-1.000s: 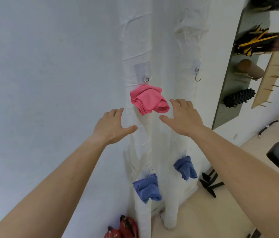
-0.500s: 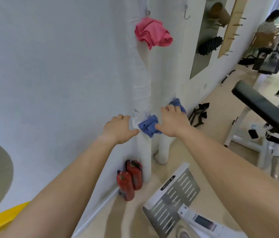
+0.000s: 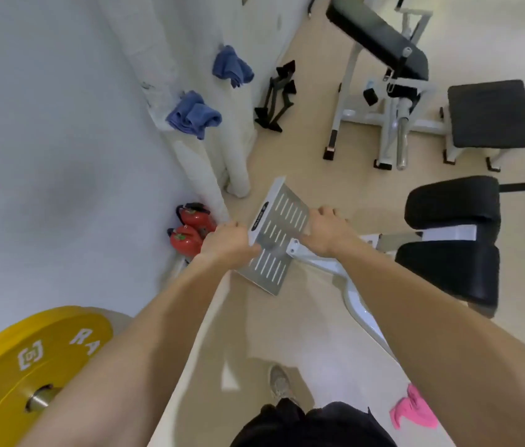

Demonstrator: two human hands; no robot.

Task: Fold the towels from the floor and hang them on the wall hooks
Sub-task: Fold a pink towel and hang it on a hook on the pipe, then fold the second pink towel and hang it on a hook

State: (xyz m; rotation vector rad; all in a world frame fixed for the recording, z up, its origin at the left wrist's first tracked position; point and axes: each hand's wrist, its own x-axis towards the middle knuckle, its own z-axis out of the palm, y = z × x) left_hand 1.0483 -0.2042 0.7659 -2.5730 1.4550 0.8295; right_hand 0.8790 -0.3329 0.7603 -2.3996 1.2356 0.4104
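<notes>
Two folded blue towels hang on low hooks on the white wall: the nearer blue towel (image 3: pixel 193 115) and the farther blue towel (image 3: pixel 232 66). A crumpled pink towel (image 3: pixel 413 411) lies on the beige floor at the lower right, partly hidden by my right forearm. My left hand (image 3: pixel 227 241) and my right hand (image 3: pixel 327 230) hang in front of me with loosely curled fingers and hold nothing. Both are over a slotted metal footplate, far from every towel. The pink towel hung earlier is out of view.
A slotted metal footplate (image 3: pixel 275 235) of a white gym machine lies below my hands. Two red kettlebells (image 3: pixel 190 230) sit by the wall. A yellow weight plate (image 3: pixel 33 369) is at the lower left. Black padded benches (image 3: pixel 493 116) stand at the right.
My view has swung down from the hooks to the floor. Both hands have dropped away from the wall and the blue towels, and the pink towel on the floor has come into view.
</notes>
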